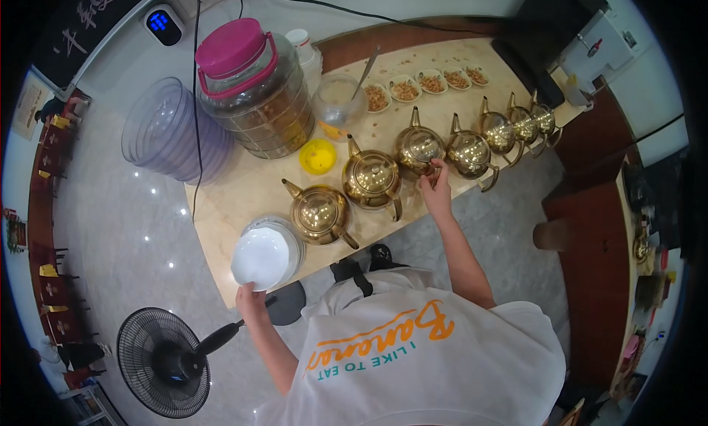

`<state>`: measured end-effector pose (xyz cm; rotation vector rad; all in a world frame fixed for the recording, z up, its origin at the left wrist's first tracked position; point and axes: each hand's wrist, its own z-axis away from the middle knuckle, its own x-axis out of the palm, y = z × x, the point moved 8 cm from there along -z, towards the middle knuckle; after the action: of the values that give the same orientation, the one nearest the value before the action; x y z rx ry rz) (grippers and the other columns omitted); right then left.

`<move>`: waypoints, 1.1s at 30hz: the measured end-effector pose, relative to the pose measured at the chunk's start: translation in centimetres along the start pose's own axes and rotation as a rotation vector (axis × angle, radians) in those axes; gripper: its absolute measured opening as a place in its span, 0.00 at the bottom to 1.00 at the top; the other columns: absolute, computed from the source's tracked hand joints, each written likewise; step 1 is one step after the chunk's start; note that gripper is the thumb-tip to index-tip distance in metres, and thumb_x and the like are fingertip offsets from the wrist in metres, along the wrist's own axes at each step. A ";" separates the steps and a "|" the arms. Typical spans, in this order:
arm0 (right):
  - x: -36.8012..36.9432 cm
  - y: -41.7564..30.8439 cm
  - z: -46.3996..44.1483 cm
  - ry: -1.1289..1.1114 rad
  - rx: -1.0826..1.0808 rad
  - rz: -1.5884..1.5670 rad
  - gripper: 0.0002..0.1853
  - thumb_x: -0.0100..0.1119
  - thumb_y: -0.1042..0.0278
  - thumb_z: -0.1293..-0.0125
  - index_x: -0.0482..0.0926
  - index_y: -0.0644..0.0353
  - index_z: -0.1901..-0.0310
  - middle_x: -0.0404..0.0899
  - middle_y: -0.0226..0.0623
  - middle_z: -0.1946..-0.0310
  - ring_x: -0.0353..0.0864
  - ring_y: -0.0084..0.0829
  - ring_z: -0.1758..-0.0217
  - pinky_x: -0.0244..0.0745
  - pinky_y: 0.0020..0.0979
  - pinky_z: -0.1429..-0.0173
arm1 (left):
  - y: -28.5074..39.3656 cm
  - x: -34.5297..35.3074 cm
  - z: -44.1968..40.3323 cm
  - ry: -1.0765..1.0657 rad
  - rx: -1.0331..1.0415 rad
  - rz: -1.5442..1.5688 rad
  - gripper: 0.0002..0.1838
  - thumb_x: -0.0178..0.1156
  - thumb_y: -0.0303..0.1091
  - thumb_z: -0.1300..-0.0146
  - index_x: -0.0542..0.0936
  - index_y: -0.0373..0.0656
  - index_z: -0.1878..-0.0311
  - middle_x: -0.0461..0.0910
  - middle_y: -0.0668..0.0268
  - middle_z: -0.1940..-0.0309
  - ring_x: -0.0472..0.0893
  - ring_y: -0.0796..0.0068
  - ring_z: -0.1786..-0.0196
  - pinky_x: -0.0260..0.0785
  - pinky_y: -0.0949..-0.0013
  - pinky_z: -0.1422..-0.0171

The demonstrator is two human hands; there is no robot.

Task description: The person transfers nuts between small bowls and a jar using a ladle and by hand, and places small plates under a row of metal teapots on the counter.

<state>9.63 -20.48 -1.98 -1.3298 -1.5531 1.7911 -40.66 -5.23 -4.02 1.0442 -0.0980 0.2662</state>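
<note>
At the near left corner of the table is a stack of white plates [264, 258]. My left hand [251, 301] pinches the near rim of the top plate, thumb above it. A row of gold metal teapots runs along the table. My right hand [436, 184] is at the handle side of the third teapot [420, 147] from the left, fingers closed around its handle, which they mostly hide. That teapot stands on the table with its lid on. The second teapot [371, 177] and the leftmost teapot [319, 213] stand between my hands.
Behind the teapots are a yellow bowl [318, 156], a glass jar with a spoon [340, 102], a large pink-lidded jar [258, 102] and stacked clear tubs [166, 131]. Several small dishes of brown food [405, 89] line the back. A fan [164, 362] stands left.
</note>
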 end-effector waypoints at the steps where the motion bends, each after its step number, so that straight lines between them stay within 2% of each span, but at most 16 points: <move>1: 0.0 0.1 0.0 -0.004 0.007 -0.002 0.23 0.52 0.75 0.42 0.59 0.52 0.45 0.71 0.32 0.74 0.72 0.24 0.73 0.69 0.26 0.66 | 0.5 0.3 0.2 -0.018 0.016 0.047 0.13 0.52 0.26 0.49 0.73 0.32 0.59 0.76 0.60 0.61 0.76 0.69 0.56 0.70 0.66 0.49; 8: -0.1 -0.2 0.2 -0.024 0.050 -0.002 0.23 0.53 0.74 0.41 0.59 0.51 0.45 0.69 0.29 0.75 0.70 0.22 0.71 0.67 0.24 0.64 | 5.0 4.0 2.6 -0.151 0.142 0.108 0.14 0.52 0.25 0.49 0.74 0.33 0.57 0.76 0.60 0.59 0.77 0.69 0.55 0.70 0.67 0.48; 14: -0.7 -0.2 0.5 0.016 -0.039 -0.041 0.22 0.54 0.72 0.41 0.62 0.54 0.44 0.69 0.29 0.74 0.70 0.21 0.71 0.67 0.24 0.64 | 5.4 7.4 5.1 -0.220 0.104 0.073 0.13 0.53 0.24 0.51 0.75 0.34 0.59 0.78 0.61 0.60 0.77 0.71 0.57 0.70 0.68 0.50; 17: -1.3 0.5 0.9 0.065 -0.026 -0.029 0.22 0.55 0.72 0.42 0.64 0.55 0.46 0.73 0.31 0.73 0.73 0.24 0.69 0.68 0.24 0.64 | 3.8 8.7 5.6 -0.329 0.048 -0.022 0.16 0.54 0.25 0.53 0.74 0.35 0.57 0.77 0.62 0.60 0.78 0.70 0.56 0.70 0.68 0.51; 21: -1.9 2.7 1.6 0.050 -0.018 -0.003 0.20 0.58 0.70 0.44 0.68 0.57 0.48 0.77 0.32 0.68 0.75 0.22 0.65 0.67 0.24 0.62 | 1.7 11.3 7.4 -0.457 -0.040 -0.055 0.13 0.55 0.23 0.54 0.77 0.35 0.62 0.79 0.63 0.65 0.79 0.73 0.62 0.71 0.70 0.53; 25: -1.8 4.5 1.5 -0.037 0.023 -0.067 0.16 0.59 0.69 0.45 0.73 0.59 0.53 0.78 0.31 0.65 0.76 0.22 0.61 0.67 0.26 0.60 | 1.2 16.3 11.4 -0.575 -0.125 -0.095 0.02 0.58 0.21 0.53 0.77 0.36 0.74 0.80 0.65 0.70 0.76 0.80 0.66 0.66 0.76 0.57; 28: -1.7 5.1 1.4 -0.069 0.046 -0.108 0.14 0.59 0.68 0.46 0.76 0.59 0.56 0.79 0.31 0.65 0.77 0.23 0.61 0.67 0.26 0.59 | -1.0 18.3 12.3 -0.713 -0.171 -0.211 0.03 0.59 0.20 0.51 0.75 0.37 0.77 0.79 0.67 0.72 0.73 0.85 0.69 0.64 0.78 0.61; 29: -1.8 5.0 1.4 -0.075 0.049 -0.110 0.14 0.60 0.68 0.46 0.76 0.59 0.57 0.79 0.31 0.65 0.77 0.23 0.61 0.67 0.26 0.59 | -1.2 19.2 13.0 -0.803 -0.168 -0.231 0.08 0.59 0.21 0.50 0.72 0.40 0.81 0.75 0.73 0.77 0.69 0.88 0.73 0.61 0.80 0.65; 33: -1.8 5.0 1.3 -0.116 0.053 -0.095 0.13 0.59 0.69 0.45 0.76 0.60 0.57 0.78 0.31 0.65 0.76 0.22 0.61 0.69 0.26 0.58 | -4.4 21.5 13.4 -0.949 -0.210 -0.345 0.08 0.59 0.22 0.50 0.71 0.41 0.80 0.75 0.71 0.77 0.71 0.86 0.73 0.64 0.79 0.65</move>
<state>10.68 -24.05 -6.02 -1.1262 -1.5894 1.8660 -18.21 -15.20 3.41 0.8845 -0.7740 -0.5611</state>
